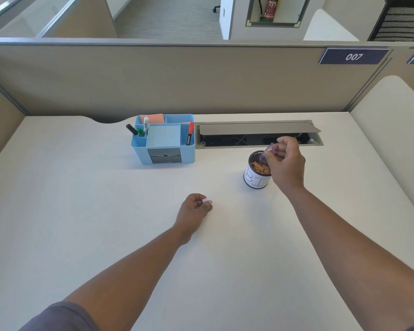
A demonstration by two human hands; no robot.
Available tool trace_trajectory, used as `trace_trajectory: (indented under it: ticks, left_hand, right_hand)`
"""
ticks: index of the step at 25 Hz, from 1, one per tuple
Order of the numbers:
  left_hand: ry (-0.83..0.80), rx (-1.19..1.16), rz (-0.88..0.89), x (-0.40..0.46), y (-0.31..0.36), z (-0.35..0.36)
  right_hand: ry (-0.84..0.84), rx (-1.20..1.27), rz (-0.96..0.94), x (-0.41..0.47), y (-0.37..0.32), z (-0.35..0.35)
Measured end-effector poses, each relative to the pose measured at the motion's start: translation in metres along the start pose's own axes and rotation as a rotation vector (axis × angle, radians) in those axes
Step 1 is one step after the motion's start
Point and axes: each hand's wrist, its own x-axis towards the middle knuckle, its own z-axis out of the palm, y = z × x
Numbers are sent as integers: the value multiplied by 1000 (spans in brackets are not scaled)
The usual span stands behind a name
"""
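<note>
A small round tin (255,179) with a white label stands on the white desk (105,211) right of centre, and it holds orange-brown shavings (261,167). My right hand (286,163) pinches a clear purple sharpener container (268,152), tilted mouth-down over the tin's opening. My left hand (195,207) rests on the desk in the middle, its fingers curled round a small pale purple piece (207,201).
A blue desk organiser (163,139) with markers, sticky notes and a red pen stands at the back centre. Behind the tin lies an open cable tray (258,134) with its flap raised. A beige partition (177,80) closes off the far edge.
</note>
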Motion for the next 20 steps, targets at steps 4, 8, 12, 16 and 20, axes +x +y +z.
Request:
trace_trajectory:
  ticks: [4,8,12,16,20]
  left_hand:
    - [1,4,0,0,0,0]
    - [0,-5,1,-1,0,1]
    - [3,-10,3,0,-1,1]
    - [4,-3,11,0,-4,1]
    - [1,-7,6,1,-5,0]
  right_hand:
    - [1,14,21,0,-2,-1]
    - [11,16,46,-1,-1,1]
    - [41,29,97,-2,1,1]
    - [83,160,181,-5,-1,1]
    - [39,469,331,-11,-1,0]
